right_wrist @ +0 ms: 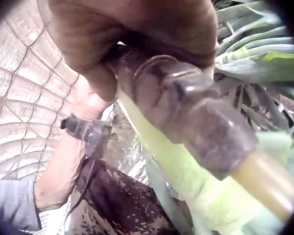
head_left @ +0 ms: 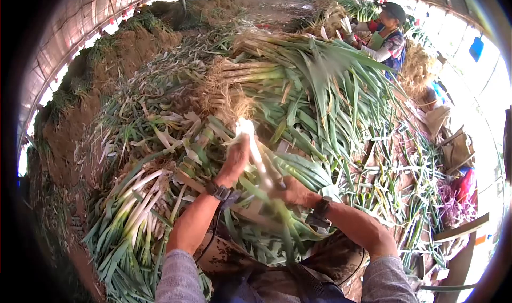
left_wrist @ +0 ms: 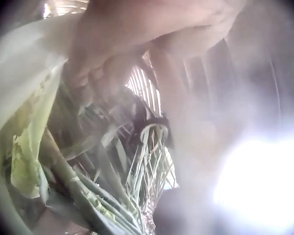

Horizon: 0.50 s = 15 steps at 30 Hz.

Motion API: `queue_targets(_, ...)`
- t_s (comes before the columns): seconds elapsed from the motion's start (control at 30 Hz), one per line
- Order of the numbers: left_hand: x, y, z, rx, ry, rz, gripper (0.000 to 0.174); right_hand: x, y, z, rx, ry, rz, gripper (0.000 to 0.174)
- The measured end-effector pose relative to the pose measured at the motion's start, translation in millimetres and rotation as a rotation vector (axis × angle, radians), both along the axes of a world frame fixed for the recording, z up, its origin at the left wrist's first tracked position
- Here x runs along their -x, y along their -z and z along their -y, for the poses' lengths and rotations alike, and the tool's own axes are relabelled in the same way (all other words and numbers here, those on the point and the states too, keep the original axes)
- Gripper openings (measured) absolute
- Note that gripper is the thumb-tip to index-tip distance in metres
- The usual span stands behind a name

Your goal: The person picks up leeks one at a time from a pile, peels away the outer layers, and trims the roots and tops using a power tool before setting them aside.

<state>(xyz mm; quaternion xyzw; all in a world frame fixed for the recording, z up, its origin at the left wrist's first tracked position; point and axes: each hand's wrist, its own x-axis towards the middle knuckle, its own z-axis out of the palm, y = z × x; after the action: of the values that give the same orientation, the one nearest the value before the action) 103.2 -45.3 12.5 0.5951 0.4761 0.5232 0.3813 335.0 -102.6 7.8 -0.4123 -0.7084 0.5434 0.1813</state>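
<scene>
My left hand [head_left: 234, 162] grips a leek [head_left: 258, 159] near its white root end, over the pile at the centre of the head view. Lower down the same stalk, my right hand [head_left: 294, 190] has its fingers curled round it. In the right wrist view the pale green part of the leek runs out from under my right hand [right_wrist: 137, 29]. Beside it lies a dark, lumpy wrapped piece [right_wrist: 186, 107] with a tan rod [right_wrist: 267, 181] at its end. Blurred in the left wrist view, the left hand [left_wrist: 112, 49] is close to the white shaft [left_wrist: 24, 63].
Ahead lies a big heap of leeks [head_left: 330, 95], roots toward the left. Leeks with white shafts [head_left: 144, 196] are piled at my left. Leaf scraps [head_left: 138, 100] cover the ground. Another person [head_left: 389, 36] works at the back right. A wooden board [head_left: 461, 228] sticks out at right.
</scene>
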Motion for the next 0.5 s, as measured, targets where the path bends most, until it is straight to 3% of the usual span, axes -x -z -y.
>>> queue_targets(0.03,10.3,-11.2,2.1,0.169,-0.096,0.066,0.052,-1.7,-6.6,1.8,0.027,-0.029,-0.014,0.036)
queue_targets(0.07,19.1,-23.5,0.3,0.158,-0.201,0.135,0.052,-3.2,-13.1,4.1,0.057,-0.059,-0.03,0.036)
queue_targets(0.13,51.3,-35.6,-22.5,0.295,-0.417,0.614,0.05,-11.1,-18.2,6.3,0.018,-0.079,0.026,0.034)
queue_targets(0.2,117.8,-41.2,-59.8,0.158,-0.667,0.741,0.044,-20.2,-13.3,16.5,-0.044,-0.17,-0.062,0.034)
queue_targets(0.27,188.6,-72.1,-98.3,-0.073,-0.556,0.636,0.047,-25.6,-23.5,18.9,-0.116,-0.129,0.056,0.031)
queue_targets(0.3,208.0,-106.0,-105.2,-0.197,-0.261,0.644,0.056,-27.2,-24.9,19.8,-0.124,-0.044,0.036,0.029)
queue_targets(0.33,182.9,-161.5,-87.7,-0.115,-0.367,0.701,0.07,-27.5,-22.6,24.3,-0.122,0.044,0.011,0.028)
queue_targets(0.37,178.2,-176.6,-90.3,-0.167,-0.41,0.517,0.079,-26.4,-12.2,15.4,-0.027,0.066,-0.02,0.027)
queue_targets(0.43,145.3,-168.2,-81.7,-0.019,-0.368,0.24,0.076,-19.4,-19.4,2.1,-0.174,0.071,0.052,0.028)
queue_targets(0.5,101.2,-97.0,-63.4,0.283,-0.05,0.294,0.068,-8.6,-21.5,-4.1,-0.261,0.095,0.066,0.028)
